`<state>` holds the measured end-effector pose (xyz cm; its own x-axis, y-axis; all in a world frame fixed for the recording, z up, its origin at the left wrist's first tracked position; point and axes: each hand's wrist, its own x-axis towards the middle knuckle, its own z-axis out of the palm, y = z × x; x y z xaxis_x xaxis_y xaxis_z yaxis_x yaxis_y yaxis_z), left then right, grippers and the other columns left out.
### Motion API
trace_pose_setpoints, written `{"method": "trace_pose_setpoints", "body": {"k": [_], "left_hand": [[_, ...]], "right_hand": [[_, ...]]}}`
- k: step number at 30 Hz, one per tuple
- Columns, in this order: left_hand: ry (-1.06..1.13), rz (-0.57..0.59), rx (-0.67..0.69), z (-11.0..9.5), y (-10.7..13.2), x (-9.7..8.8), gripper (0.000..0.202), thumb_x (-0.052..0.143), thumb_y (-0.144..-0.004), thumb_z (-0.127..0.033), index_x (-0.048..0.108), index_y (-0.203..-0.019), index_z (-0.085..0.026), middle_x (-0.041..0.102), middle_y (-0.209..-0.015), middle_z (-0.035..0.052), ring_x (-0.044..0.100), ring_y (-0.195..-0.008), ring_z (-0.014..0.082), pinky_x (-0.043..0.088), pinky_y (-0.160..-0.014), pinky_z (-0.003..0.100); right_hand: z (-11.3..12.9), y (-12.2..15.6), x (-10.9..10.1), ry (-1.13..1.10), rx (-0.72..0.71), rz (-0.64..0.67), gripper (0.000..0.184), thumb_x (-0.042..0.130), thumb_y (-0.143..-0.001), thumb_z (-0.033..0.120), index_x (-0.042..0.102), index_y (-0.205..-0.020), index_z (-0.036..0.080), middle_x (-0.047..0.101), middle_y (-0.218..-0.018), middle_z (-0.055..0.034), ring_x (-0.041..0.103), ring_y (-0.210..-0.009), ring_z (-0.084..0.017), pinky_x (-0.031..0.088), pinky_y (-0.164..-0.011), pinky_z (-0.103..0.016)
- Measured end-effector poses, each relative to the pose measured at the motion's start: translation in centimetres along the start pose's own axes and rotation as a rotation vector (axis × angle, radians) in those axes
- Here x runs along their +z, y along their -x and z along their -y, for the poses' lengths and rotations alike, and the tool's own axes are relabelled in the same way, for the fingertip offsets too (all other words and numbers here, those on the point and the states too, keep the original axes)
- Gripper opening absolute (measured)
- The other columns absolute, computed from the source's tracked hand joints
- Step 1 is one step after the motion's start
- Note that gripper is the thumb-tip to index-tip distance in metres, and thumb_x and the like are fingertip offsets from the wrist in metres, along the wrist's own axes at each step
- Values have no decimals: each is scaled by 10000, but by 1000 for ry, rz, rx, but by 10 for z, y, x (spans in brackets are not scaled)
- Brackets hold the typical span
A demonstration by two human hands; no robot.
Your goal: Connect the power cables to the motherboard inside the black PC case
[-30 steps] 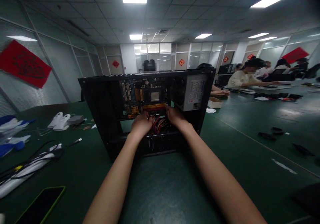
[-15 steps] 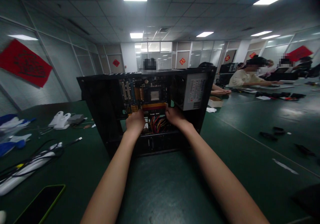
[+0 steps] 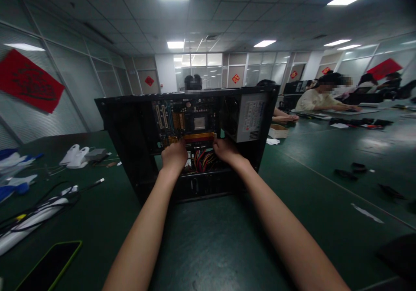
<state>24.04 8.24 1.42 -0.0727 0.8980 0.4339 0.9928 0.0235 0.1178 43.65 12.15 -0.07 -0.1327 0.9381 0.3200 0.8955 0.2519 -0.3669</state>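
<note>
An open black computer case point(image 3: 130, 126) stands on the green table point(image 3: 211, 247), its motherboard point(image 3: 185, 120) facing me and a grey power supply point(image 3: 248, 118) at its right. Both my arms reach into it. My left hand point(image 3: 174, 156) is closed in a fist at the lower edge of the motherboard, left of a bundle of red, yellow and black wires point(image 3: 203, 161). My right hand point(image 3: 226, 149) has its fingers curled at the board's lower right, under the power supply fan. What either hand grips is hidden by the fingers.
A phone with a green rim point(image 3: 48, 267) lies at the front left. White cables and tools point(image 3: 35, 213) and white parts point(image 3: 76, 156) sit on the left. Other people point(image 3: 320, 98) sit at the far right, with small black parts point(image 3: 359, 167) scattered nearby.
My left hand has moved left and up, from the wire bundle to the motherboard's lower edge. The right hand has stayed near the same spot. The view shifted slightly.
</note>
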Motion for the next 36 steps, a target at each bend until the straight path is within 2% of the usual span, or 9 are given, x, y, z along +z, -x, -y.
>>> {"method": "trace_pose_setpoints", "body": {"k": [5,11,14,20,26,29,31,34,36], "left_hand": [[35,6,-76,2,-3,-1,355,343,-958,-227,638,-1156,-228,732,-982,192,716,-964,385,544,-763,468],[3,-60,-8,-2,1,-6,366,321,-967,-230,622,-1171,-192,732,-950,195,721,-931,394,552,-745,490],[-15,-34,30,-4,-2,-6,360,344,-957,-216,616,-1190,-190,729,-961,198,720,-934,389,549,-752,484],[43,-17,-17,-2,-8,-4,359,350,-939,-224,637,-1153,-218,726,-987,197,707,-951,418,525,-737,491],[199,1,-72,8,-17,-1,333,365,-953,-284,672,-1053,-201,725,-1023,200,695,-948,356,468,-726,395],[399,-55,-50,18,-24,4,354,339,-967,-281,673,-903,-186,735,-941,143,684,-888,262,416,-687,309],[492,-146,-34,24,-27,6,368,331,-966,-272,664,-838,-181,729,-868,107,668,-829,216,385,-660,282],[505,-271,-30,29,-29,8,338,406,-955,-324,677,-815,-178,723,-821,85,652,-777,196,365,-649,275],[478,-277,-32,29,-29,9,282,499,-923,-359,698,-837,-179,730,-824,80,655,-778,200,368,-652,275]], "right_hand": [[0,-1,0,40,6,-2,323,403,-966,199,720,-1003,156,736,-1054,-131,679,-989,-244,420,-731,-273],[1,-1,0,50,-2,13,334,395,-966,202,723,-1010,155,737,-1044,-132,685,-970,-241,416,-707,-271],[1,0,0,56,-7,3,331,397,-962,194,722,-1011,149,738,-1042,-137,688,-970,-244,414,-701,-274],[0,0,0,36,-1,3,334,392,-973,196,721,-1016,155,738,-1055,-135,690,-980,-248,423,-717,-272],[2,1,-2,32,-8,9,339,388,-976,191,722,-1016,149,738,-1052,-144,690,-981,-253,431,-730,-276],[3,1,-3,27,-10,12,343,385,-978,195,720,-1034,152,738,-1064,-145,693,-981,-252,432,-728,-277],[4,0,-2,32,-11,12,342,386,-977,196,721,-1029,151,738,-1067,-146,692,-990,-253,432,-736,-277],[4,0,-2,46,-13,19,346,382,-978,200,722,-1019,153,740,-1061,-141,693,-983,-251,431,-734,-277],[3,0,-2,46,-15,18,352,379,-979,209,725,-1021,155,742,-1057,-137,693,-971,-246,432,-726,-274]]}}
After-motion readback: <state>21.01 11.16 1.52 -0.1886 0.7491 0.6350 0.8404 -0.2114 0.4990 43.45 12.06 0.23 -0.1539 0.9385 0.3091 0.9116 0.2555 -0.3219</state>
